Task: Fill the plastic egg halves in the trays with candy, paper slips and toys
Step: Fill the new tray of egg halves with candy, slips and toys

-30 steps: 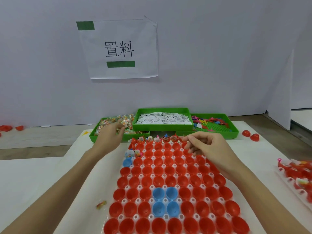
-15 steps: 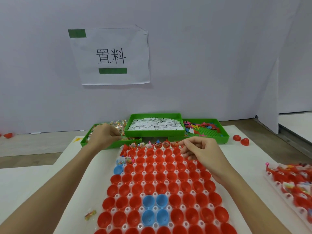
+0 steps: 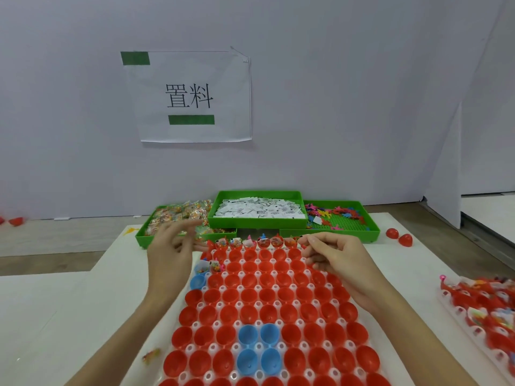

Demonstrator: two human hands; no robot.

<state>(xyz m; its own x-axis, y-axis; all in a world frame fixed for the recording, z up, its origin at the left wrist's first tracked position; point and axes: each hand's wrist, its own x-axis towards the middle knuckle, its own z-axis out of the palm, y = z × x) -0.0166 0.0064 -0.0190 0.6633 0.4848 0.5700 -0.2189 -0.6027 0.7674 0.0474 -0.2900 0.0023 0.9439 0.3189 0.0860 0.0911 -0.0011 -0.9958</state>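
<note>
A white egg tray lies in front of me, full of empty red egg halves and a few blue egg halves. Its far row and two cups at the left hold candy, slips and toys. My left hand is blurred above the tray's far left corner and holds a clear candy packet at its fingertips. My right hand hovers over the far right corner, fingers curled, thumb against forefinger; nothing shows between them.
Three green bins stand behind the tray: candy packets left, paper slips middle, coloured toys right. A second tray of filled halves lies at the right edge. Two loose red halves and a stray candy lie on the table.
My left hand has come back out of the candy bin toward the tray's far left corner. My right hand has stayed at the far row. The camera has tilted up a little.
</note>
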